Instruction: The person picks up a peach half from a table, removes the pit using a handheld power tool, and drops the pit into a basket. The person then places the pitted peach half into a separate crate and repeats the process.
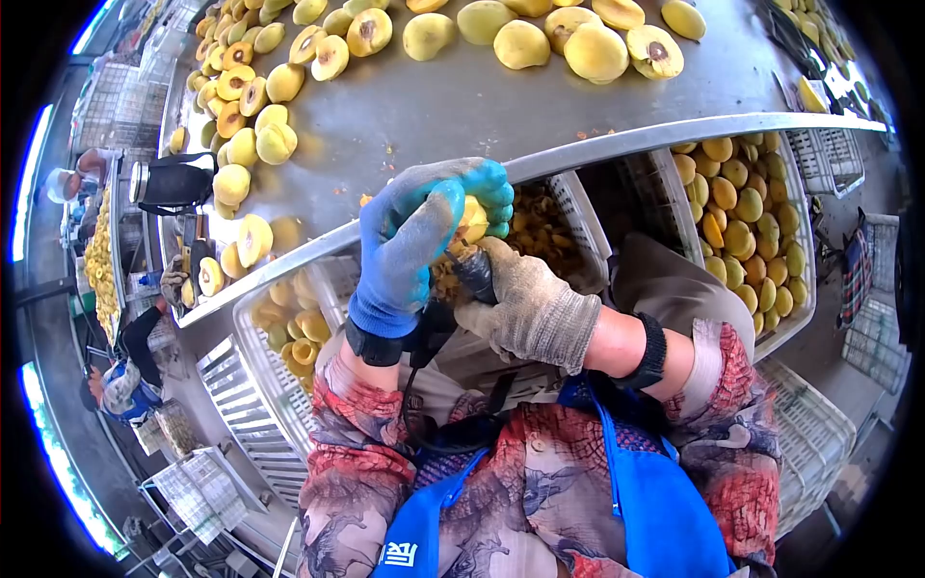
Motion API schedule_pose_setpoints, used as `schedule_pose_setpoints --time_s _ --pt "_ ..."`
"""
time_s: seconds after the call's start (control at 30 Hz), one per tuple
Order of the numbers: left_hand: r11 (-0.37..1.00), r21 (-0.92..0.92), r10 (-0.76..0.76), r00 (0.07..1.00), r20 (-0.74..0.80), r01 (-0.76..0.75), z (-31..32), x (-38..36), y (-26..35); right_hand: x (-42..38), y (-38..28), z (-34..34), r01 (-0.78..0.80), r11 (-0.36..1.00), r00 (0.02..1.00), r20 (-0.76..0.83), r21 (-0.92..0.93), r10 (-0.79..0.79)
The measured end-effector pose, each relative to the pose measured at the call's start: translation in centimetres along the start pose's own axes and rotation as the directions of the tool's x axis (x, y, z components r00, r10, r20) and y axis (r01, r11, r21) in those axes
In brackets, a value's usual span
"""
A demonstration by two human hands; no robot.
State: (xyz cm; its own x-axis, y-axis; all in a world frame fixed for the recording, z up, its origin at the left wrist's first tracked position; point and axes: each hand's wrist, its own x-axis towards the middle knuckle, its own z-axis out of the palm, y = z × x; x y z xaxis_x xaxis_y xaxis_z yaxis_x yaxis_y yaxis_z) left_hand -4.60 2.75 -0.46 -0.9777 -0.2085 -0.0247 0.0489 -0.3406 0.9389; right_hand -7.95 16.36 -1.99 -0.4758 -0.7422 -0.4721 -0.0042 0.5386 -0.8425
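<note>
- Fruit [473, 218]: frame centre, just below table [434, 106] edge.
- Left hand [400, 231]: gloved, clamped on fruit.
- Right hand [540, 301]: gloved, wrapped round tool [474, 276], close beside left.
- Step looks like tool work on fruit; tip contact unclear.
- Next move calls for steady grip, fingers clear of tip.
- Crate [584, 217]: right of hands.

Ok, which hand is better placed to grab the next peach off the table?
Likely the left hand: it holds only a peach, right at the metal table, while the right hand grips a black tool.
</note>
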Motion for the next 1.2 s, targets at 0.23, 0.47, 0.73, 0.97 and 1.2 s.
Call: schedule_pose_setpoints --time_s 0.23,0.47,0.73,0.97,1.2 --pt "0.948 0.092 -0.317 0.936 0.153 0.306 -0.6 0.7 1.0 -0.4 0.6 -0.4 -0.099 0.995 0.987 0.126 0.022 0.095" --pt "0.908 0.155 -0.416 0.886 0.204 0.39 -0.7 0.8 0.0 -1.7 -0.2 -1.6 -0.326 0.855 0.917 0.355 0.404 0.182" --pt "0.944 -0.025 -0.314 0.922 0.228 0.328 0.8 0.1 0.1 -3.0 1.4 -3.1 -0.496 0.505 0.744 0.646 0.706 -0.171" --pt "0.968 -0.231 -0.099 0.995 -0.013 0.093 2.7 0.2 -1.6 -3.3 -0.8 -3.9 -0.289 0.748 0.895 0.446 0.597 -0.01" --pt "0.861 -0.509 -0.125 0.975 -0.184 0.015 2.7 -0.4 -1.6 -1.9 2.1 -1.1 0.26 0.928 0.954 -0.074 -0.268 -0.289"
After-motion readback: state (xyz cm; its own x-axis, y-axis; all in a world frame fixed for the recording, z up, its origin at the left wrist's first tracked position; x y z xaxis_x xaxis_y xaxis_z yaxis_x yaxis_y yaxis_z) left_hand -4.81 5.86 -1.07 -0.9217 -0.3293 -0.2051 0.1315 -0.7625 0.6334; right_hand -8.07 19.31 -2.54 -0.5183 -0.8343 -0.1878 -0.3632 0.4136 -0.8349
